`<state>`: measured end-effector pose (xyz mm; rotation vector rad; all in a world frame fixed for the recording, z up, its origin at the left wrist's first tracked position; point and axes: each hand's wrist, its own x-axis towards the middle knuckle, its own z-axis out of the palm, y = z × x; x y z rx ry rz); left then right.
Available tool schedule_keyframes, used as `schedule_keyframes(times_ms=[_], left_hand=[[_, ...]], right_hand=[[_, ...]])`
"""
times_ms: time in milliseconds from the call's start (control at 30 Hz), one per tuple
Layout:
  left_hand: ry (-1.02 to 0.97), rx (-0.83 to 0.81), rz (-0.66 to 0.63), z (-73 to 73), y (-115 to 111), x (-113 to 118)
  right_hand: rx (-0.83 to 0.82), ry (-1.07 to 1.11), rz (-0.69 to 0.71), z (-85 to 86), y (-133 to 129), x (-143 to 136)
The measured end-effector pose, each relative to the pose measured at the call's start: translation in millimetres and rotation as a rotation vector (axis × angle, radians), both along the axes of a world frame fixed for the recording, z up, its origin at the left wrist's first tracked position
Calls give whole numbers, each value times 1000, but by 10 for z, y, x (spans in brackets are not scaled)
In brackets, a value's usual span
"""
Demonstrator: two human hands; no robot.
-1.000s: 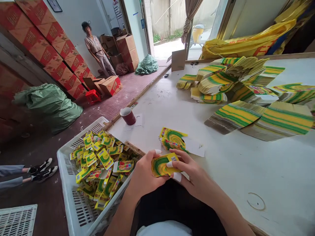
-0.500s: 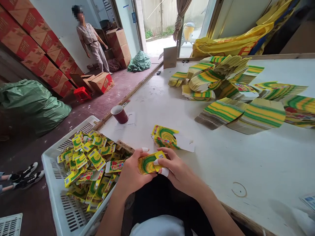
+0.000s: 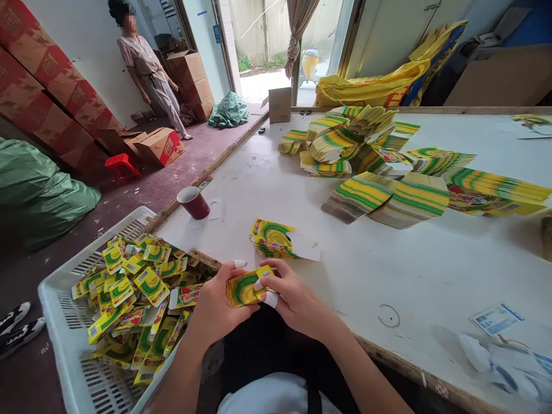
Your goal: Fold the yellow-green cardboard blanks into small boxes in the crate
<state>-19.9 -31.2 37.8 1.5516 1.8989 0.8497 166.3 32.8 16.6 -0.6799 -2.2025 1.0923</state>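
Between both hands is a small yellow and green carton (image 3: 244, 289), held over my lap at the table's near edge. My left hand (image 3: 215, 305) grips its left end, thumb along the top edge. At its right end, my right hand (image 3: 287, 296) pinches the carton with thumb and fingers. White coverings wrap several fingertips. Just beyond the hands, a short stack of flat cartons (image 3: 273, 238) lies on the white table (image 3: 345, 276). To the left, a white plastic crate (image 3: 64, 339) holds many folded cartons (image 3: 150, 284).
A dark red mug (image 3: 196, 204) stands near the table's left edge. Bundles of flat cartons (image 3: 345, 144) cover the far middle. A rubber band (image 3: 389, 316) and a crumpled plastic bag (image 3: 504, 362) lie at right. A person (image 3: 149, 75) stands beyond the table, near boxes.
The view has turned slightly right, so the scene sits further left. Both hands keep their hold on the carton, with little change in the fingers.
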Motion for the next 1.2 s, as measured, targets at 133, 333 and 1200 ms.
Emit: schedule_keyframes(times_ms=[133, 333, 1200], left_hand=[[8, -15, -15, 50, -2, 35], [-20, -39, -35, 10, -3, 56], [-1004, 95, 463, -50, 78, 61]], right_hand=[[-19, -12, 68, -11, 51, 86], [-49, 1, 95, -94, 81, 98], [222, 84, -78, -182, -36, 67]])
